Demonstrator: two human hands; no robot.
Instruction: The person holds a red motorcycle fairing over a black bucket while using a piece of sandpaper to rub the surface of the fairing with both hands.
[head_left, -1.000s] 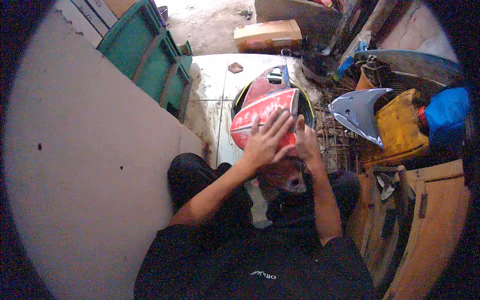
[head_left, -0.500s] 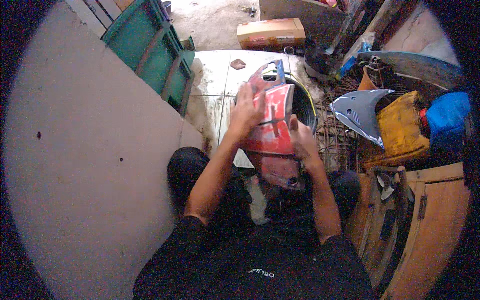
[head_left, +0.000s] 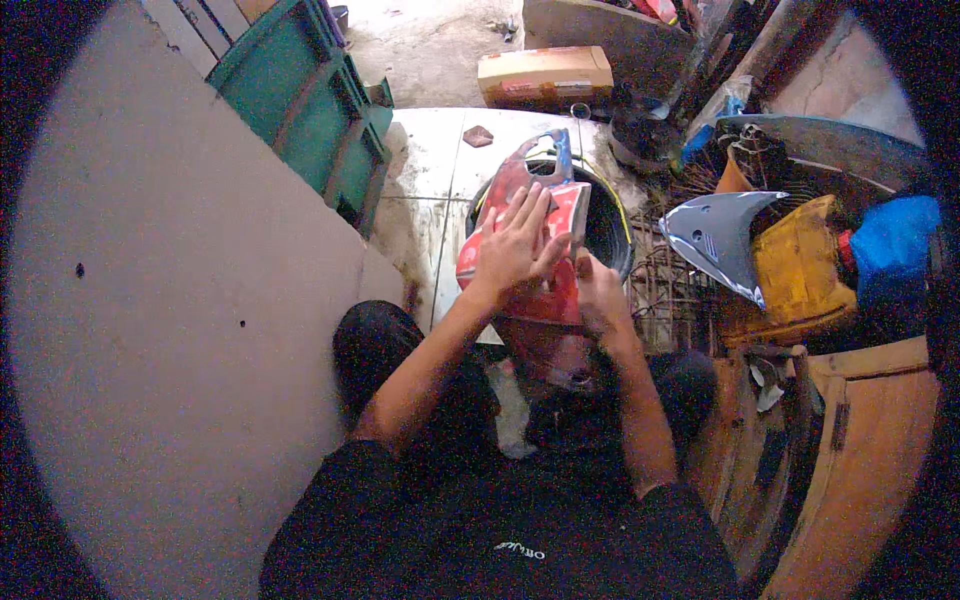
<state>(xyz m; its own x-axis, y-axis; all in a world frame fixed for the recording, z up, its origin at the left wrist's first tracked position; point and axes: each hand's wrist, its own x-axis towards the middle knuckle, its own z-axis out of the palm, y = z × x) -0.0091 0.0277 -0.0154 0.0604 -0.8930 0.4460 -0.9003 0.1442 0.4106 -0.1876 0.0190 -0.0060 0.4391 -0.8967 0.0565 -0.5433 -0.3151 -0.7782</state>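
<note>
A red motorcycle fairing panel (head_left: 569,207), scuffed with pale and dark patches, slants across a round black tub (head_left: 612,232) with a yellow line at its rim. Its far end has an oval opening, and its near end reaches down between my knees. My left hand (head_left: 512,250) lies flat over the panel's middle, fingers stretched out and slightly apart. Whether anything thin is under that palm is hidden. At the panel's right edge, my right hand (head_left: 603,298) is closed around the border, a little blurred.
A grey fairing piece (head_left: 722,235) and a yellow jerrycan (head_left: 800,255) lie to the right, beside a blue container (head_left: 895,245). Wooden furniture (head_left: 860,430) stands lower right, a pale wall (head_left: 190,300) left. A cardboard box (head_left: 545,78) and a brown flat piece (head_left: 478,136) are ahead.
My left hand has slid right and toward me over the panel, its fingers now more spread. The panel has tilted and shifted slightly, its near end lower. My right hand stays at the edge.
</note>
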